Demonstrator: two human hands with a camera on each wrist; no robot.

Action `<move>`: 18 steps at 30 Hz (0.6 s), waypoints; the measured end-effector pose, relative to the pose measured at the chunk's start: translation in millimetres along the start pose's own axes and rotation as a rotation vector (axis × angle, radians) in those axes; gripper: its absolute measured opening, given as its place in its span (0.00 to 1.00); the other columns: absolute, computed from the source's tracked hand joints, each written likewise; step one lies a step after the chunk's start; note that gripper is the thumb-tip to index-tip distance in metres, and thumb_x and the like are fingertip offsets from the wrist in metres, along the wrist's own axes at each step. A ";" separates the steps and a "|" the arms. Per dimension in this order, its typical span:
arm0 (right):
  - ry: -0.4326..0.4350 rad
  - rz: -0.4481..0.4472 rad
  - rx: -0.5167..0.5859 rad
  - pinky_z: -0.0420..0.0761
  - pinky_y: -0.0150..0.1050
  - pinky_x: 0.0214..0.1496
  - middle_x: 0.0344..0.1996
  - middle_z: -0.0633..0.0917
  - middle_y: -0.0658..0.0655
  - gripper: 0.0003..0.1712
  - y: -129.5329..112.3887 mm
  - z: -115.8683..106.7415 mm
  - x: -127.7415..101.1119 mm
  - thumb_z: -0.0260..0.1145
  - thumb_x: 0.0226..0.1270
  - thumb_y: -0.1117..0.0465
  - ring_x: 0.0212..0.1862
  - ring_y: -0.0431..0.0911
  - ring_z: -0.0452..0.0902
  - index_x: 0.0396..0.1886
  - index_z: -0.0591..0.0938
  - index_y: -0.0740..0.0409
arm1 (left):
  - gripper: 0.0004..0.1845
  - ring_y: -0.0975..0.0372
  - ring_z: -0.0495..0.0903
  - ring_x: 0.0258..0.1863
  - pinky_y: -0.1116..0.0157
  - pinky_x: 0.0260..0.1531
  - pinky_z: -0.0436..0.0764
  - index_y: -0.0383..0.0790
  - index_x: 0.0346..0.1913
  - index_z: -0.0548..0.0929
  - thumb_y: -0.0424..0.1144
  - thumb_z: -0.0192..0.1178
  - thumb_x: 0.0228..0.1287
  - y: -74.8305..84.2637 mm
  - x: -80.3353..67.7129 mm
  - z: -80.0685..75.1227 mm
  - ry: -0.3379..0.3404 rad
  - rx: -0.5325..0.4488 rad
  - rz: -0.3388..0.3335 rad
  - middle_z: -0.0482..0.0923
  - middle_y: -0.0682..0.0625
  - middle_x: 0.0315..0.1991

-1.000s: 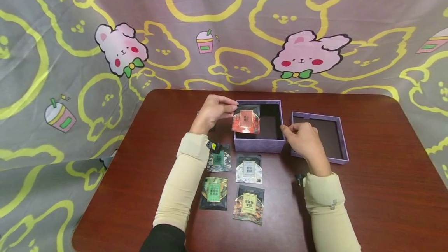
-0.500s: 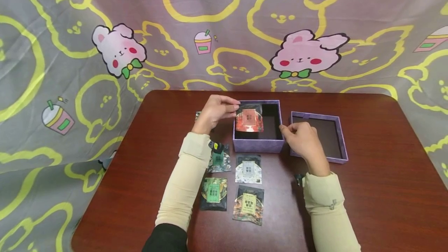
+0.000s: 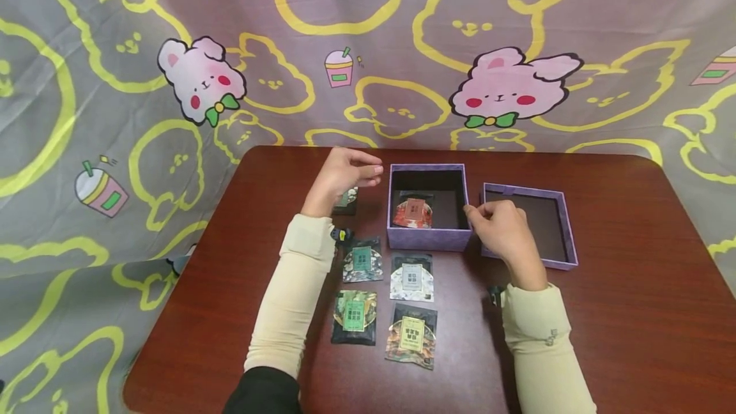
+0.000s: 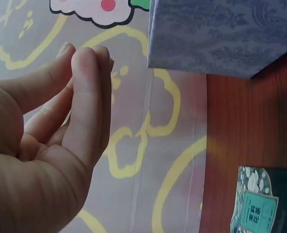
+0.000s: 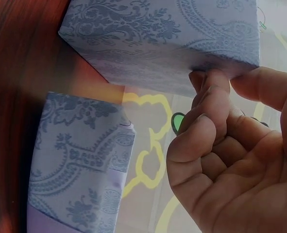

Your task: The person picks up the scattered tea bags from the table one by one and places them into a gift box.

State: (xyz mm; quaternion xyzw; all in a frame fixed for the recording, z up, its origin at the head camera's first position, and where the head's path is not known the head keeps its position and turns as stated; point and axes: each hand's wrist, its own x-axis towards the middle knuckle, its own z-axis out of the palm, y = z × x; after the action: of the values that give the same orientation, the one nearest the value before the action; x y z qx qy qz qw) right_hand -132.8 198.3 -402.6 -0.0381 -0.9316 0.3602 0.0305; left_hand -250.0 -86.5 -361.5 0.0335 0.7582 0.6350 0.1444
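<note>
A red-labelled sachet (image 3: 413, 211) lies inside the purple patterned box (image 3: 428, 239), at its left side. To the left of that box my left hand (image 3: 347, 174) hovers with bent fingers and nothing between them; in the left wrist view the hand's (image 4: 60, 126) thumb and fingertips sit close together. At the box's right wall, my right hand (image 3: 503, 229) pinches the rim between thumb and index finger. The right wrist view shows this hand (image 5: 230, 141) gripping the edge of the box (image 5: 148, 43), other fingers curled below.
The purple lid (image 3: 529, 225) lies right of the box, inside up. In front are a white sachet (image 3: 411, 278), a yellow-labelled one (image 3: 411, 337), a teal-labelled one (image 3: 363, 260) and a green-labelled one (image 3: 354, 318). Another sachet (image 3: 347, 202) is partly behind my left hand.
My left hand has let go of the red-labelled sachet, which dropped into the box, and has moved left off the rim. The right hand has kept its hold on the box.
</note>
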 end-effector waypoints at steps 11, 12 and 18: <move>-0.008 -0.001 -0.015 0.69 0.42 0.29 0.18 0.78 0.51 0.24 -0.3 3.1 0.8 0.60 0.74 0.49 0.31 0.54 0.73 0.20 0.84 0.56 | 0.13 0.57 0.87 0.29 0.58 0.41 0.86 0.21 0.50 0.83 0.26 0.66 0.65 -16.0 -2.5 -31.6 0.040 -0.027 -0.059 0.86 0.36 0.38; -0.007 -0.001 -0.018 0.69 0.42 0.29 0.18 0.78 0.51 0.24 -0.5 2.7 0.7 0.60 0.74 0.49 0.31 0.54 0.73 0.20 0.84 0.56 | 0.13 0.56 0.87 0.30 0.58 0.41 0.85 0.21 0.50 0.83 0.26 0.66 0.66 -17.3 -2.8 -34.1 0.039 -0.026 -0.065 0.85 0.36 0.39; -0.009 0.000 -0.017 0.68 0.42 0.28 0.16 0.77 0.51 0.24 -0.8 1.7 1.1 0.60 0.74 0.50 0.31 0.55 0.72 0.19 0.83 0.56 | 0.12 0.51 0.88 0.40 0.56 0.45 0.84 0.23 0.51 0.84 0.27 0.65 0.67 -22.1 -6.4 -46.6 0.050 -0.016 -0.085 0.85 0.36 0.42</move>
State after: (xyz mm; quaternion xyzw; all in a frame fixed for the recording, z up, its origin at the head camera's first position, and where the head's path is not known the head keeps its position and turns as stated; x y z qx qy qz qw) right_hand -134.2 196.7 -403.3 -0.0370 -0.9347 0.3525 0.0261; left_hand -253.2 -136.6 -374.8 -0.0159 0.7572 0.6349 0.1527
